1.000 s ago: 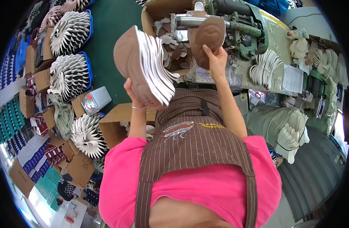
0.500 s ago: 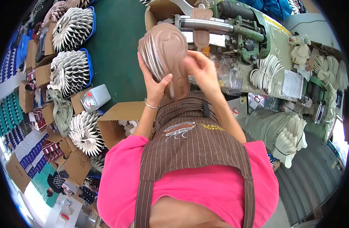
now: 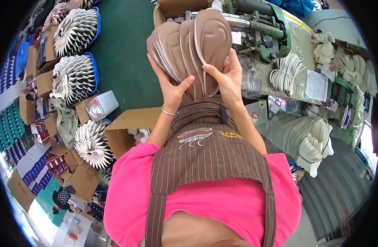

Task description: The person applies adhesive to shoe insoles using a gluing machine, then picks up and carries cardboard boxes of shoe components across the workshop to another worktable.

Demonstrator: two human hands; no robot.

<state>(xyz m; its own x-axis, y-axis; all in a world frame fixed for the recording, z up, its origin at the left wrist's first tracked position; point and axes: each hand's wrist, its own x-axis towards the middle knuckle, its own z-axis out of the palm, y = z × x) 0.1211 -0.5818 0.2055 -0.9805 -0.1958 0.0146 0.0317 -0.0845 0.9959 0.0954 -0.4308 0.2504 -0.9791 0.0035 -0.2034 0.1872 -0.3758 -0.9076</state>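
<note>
A fanned stack of tan, stitched shoe insoles [image 3: 189, 45] is held upright in front of the apron, between both hands. My left hand [image 3: 170, 88] grips the stack's left side and lower part, thumb across the front. On the right, my right hand [image 3: 228, 76] pinches the foremost insoles, its thumb on their pale edge and its fingers behind. Several layers with white edges show between the two hands. The insoles' lower ends reach down to the brown striped apron [image 3: 209, 152].
Behind the insoles stands a green machine with metal rollers [image 3: 263, 33]. A cardboard box [image 3: 131, 123] is at the left of the waist. Blue trays [image 3: 97, 76] of fanned white insoles line the left side. Tied white insole bundles [image 3: 288, 74] lie on the right bench.
The stack has spread wider, with some insoles shifted right. My right hand has gone from a blurred position at the stack's edge to holding the front insoles.
</note>
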